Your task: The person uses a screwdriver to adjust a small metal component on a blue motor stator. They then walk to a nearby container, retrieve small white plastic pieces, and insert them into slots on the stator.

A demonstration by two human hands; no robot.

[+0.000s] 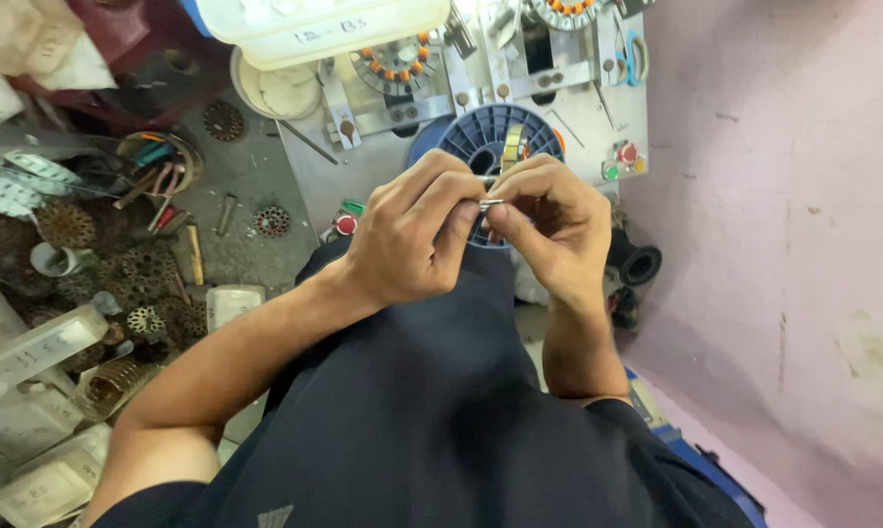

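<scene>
- Pinching one small silvery metal pin [491,203], the left hand [412,240] and right hand [549,230] meet fingertip to fingertip, both closed on it.
- One blue ribbed plastic spool [480,132] sits just beyond, on the grey tabletop [324,171].
- Two red round buttons [628,153] show there.

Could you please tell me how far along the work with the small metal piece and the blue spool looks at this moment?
Done: one wound stator with orange inserts sits on the grey machine. In hand: the left hand and right hand pinch a small metal piece between their fingers above the blue spool. Left: bare stator cores lie piled on the bench; how many remain is unclear.
</scene>
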